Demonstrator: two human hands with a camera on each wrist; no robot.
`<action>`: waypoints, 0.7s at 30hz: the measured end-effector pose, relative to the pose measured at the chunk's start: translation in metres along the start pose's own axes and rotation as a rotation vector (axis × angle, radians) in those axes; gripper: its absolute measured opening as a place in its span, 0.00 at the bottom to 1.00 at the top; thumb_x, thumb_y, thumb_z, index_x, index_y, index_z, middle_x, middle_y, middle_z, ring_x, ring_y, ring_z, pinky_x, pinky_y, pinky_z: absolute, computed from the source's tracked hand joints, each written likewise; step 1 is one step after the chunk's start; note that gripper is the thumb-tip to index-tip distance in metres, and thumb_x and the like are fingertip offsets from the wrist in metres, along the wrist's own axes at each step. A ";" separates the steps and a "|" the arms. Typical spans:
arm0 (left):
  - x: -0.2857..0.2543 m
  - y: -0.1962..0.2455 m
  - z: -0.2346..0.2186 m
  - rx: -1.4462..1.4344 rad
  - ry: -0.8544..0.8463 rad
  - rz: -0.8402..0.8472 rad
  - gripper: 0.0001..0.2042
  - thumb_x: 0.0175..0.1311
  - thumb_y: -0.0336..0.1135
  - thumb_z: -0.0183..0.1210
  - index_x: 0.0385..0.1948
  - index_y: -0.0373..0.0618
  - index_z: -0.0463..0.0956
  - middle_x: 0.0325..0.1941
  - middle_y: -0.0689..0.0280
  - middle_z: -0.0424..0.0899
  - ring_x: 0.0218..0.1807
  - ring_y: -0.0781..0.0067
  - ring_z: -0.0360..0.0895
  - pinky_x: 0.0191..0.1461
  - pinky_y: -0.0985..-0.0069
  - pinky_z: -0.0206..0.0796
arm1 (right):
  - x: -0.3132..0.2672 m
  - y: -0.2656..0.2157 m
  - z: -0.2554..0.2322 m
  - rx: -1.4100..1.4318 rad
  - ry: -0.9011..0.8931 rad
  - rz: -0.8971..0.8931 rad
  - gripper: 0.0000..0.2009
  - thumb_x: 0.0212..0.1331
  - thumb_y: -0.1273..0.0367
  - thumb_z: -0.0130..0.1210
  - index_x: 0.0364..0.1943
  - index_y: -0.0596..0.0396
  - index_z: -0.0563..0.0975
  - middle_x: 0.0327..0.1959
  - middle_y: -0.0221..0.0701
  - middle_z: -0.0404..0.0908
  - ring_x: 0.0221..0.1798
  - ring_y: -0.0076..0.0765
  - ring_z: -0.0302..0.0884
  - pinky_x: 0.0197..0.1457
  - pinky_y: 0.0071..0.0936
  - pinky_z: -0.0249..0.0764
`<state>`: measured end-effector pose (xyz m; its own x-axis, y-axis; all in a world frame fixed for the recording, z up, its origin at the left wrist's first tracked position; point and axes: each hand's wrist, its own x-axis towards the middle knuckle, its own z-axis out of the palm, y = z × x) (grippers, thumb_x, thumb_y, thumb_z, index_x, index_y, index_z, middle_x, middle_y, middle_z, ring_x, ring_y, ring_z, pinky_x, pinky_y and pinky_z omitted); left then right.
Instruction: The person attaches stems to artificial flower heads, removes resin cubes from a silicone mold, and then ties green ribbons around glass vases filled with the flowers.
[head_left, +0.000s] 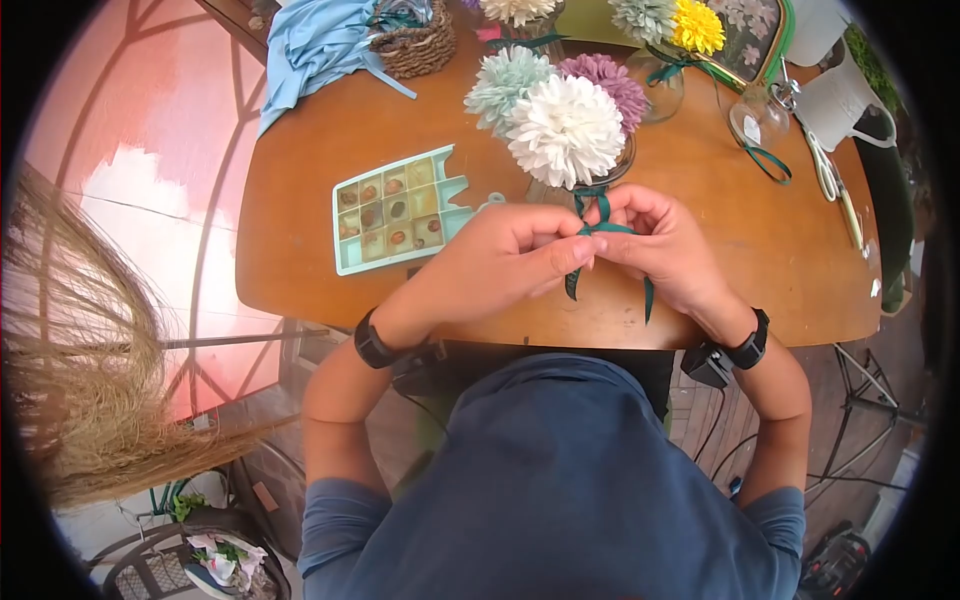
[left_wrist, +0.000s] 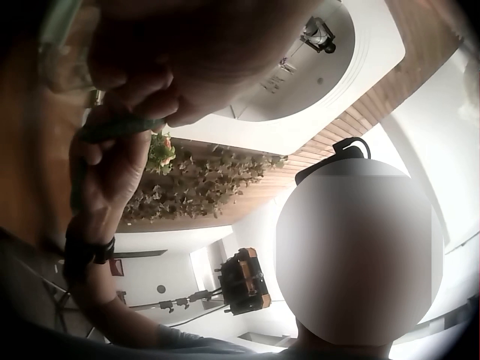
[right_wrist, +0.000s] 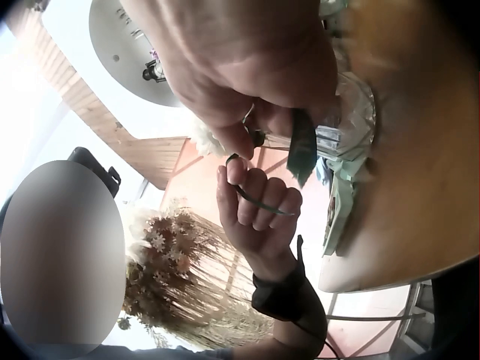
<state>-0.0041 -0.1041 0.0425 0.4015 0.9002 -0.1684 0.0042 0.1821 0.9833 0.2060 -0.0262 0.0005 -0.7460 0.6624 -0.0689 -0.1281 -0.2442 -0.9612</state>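
Note:
A dark green ribbon (head_left: 612,229) is looped in front of a glass vase, just below a white pom-pom flower (head_left: 567,132). My left hand (head_left: 505,250) pinches the ribbon between thumb and fingers. From the other side, my right hand (head_left: 662,245) pinches it near a raised loop, fingertips close to those of the left. Two ribbon tails hang below the hands. In the right wrist view a strand crosses the curled fingers of the left hand (right_wrist: 259,206), and a wide ribbon end (right_wrist: 302,150) hangs under the right. The hands hide much of the glass vase (right_wrist: 360,112).
Left of the vase lies a pale green compartment tray (head_left: 350,258) with small pieces inside. Light blue cloth (head_left: 318,60) and a woven basket (head_left: 415,45) are at the back left. Scissors (head_left: 826,175), a white pitcher (head_left: 845,105) and a yellow flower (head_left: 698,27) stand or lie at right.

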 end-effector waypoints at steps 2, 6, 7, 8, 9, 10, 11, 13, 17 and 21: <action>0.002 -0.003 0.000 -0.015 0.015 0.001 0.11 0.73 0.40 0.54 0.36 0.41 0.77 0.22 0.76 0.71 0.23 0.90 0.62 0.27 0.85 0.53 | 0.002 0.010 -0.001 -0.031 0.023 -0.081 0.07 0.63 0.71 0.61 0.43 0.54 0.79 0.33 0.21 0.82 0.23 0.06 0.63 0.22 0.12 0.53; 0.003 -0.008 -0.002 0.002 0.070 -0.011 0.11 0.73 0.40 0.54 0.41 0.39 0.76 0.21 0.75 0.71 0.23 0.88 0.64 0.27 0.84 0.54 | -0.002 -0.004 0.003 0.008 0.071 0.026 0.06 0.65 0.69 0.60 0.42 0.54 0.79 0.27 0.19 0.78 0.21 0.08 0.61 0.22 0.13 0.52; 0.002 -0.007 -0.001 0.010 0.087 -0.032 0.12 0.73 0.39 0.54 0.45 0.39 0.76 0.21 0.74 0.72 0.23 0.88 0.64 0.27 0.84 0.55 | -0.004 -0.005 0.001 0.077 0.060 0.057 0.06 0.66 0.68 0.59 0.41 0.54 0.79 0.25 0.19 0.76 0.21 0.09 0.60 0.21 0.14 0.52; 0.001 -0.007 0.000 0.019 0.104 -0.054 0.13 0.73 0.39 0.54 0.48 0.38 0.76 0.21 0.74 0.72 0.23 0.87 0.65 0.27 0.84 0.55 | -0.004 -0.006 0.001 0.146 0.048 0.087 0.06 0.66 0.68 0.59 0.41 0.53 0.79 0.23 0.18 0.74 0.20 0.10 0.59 0.21 0.14 0.52; -0.001 -0.006 0.001 0.012 0.100 -0.082 0.15 0.73 0.39 0.54 0.52 0.38 0.73 0.21 0.73 0.73 0.23 0.87 0.65 0.27 0.84 0.56 | -0.005 -0.008 0.003 0.180 0.052 0.111 0.05 0.67 0.67 0.58 0.40 0.53 0.78 0.22 0.17 0.71 0.19 0.10 0.57 0.21 0.14 0.51; -0.004 -0.005 0.003 0.004 0.096 -0.110 0.18 0.73 0.39 0.54 0.57 0.39 0.70 0.21 0.73 0.73 0.23 0.86 0.66 0.27 0.83 0.56 | -0.006 -0.010 0.006 0.213 0.056 0.136 0.05 0.67 0.67 0.58 0.39 0.53 0.78 0.21 0.16 0.69 0.19 0.10 0.55 0.20 0.15 0.50; -0.005 -0.005 0.004 -0.003 0.092 -0.139 0.21 0.73 0.38 0.54 0.62 0.39 0.67 0.22 0.72 0.74 0.23 0.86 0.67 0.27 0.83 0.57 | -0.006 -0.010 0.008 0.247 0.060 0.162 0.05 0.68 0.67 0.57 0.39 0.52 0.77 0.20 0.15 0.66 0.18 0.11 0.54 0.20 0.15 0.49; -0.006 -0.008 0.006 -0.097 0.037 -0.088 0.24 0.73 0.37 0.54 0.66 0.40 0.60 0.22 0.71 0.75 0.23 0.85 0.67 0.27 0.83 0.59 | -0.007 -0.008 0.007 0.346 0.048 0.200 0.05 0.69 0.67 0.55 0.37 0.52 0.76 0.19 0.15 0.64 0.18 0.11 0.52 0.20 0.15 0.47; -0.006 -0.020 0.002 -0.308 -0.032 -0.029 0.27 0.73 0.36 0.53 0.70 0.42 0.54 0.24 0.69 0.76 0.24 0.84 0.69 0.28 0.82 0.61 | -0.009 -0.006 0.010 0.493 0.049 0.235 0.07 0.71 0.67 0.51 0.34 0.51 0.73 0.18 0.15 0.60 0.18 0.11 0.49 0.20 0.16 0.45; -0.001 -0.029 0.006 -0.211 0.031 0.031 0.25 0.73 0.34 0.52 0.69 0.43 0.57 0.24 0.70 0.76 0.24 0.84 0.68 0.28 0.81 0.61 | -0.009 -0.008 0.014 0.498 0.045 0.284 0.07 0.70 0.68 0.49 0.31 0.49 0.69 0.18 0.15 0.59 0.18 0.12 0.48 0.19 0.17 0.45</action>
<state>0.0011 -0.1131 0.0144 0.3705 0.9177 -0.1435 -0.2010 0.2300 0.9522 0.2041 -0.0402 0.0130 -0.7687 0.5491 -0.3281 -0.2271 -0.7138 -0.6626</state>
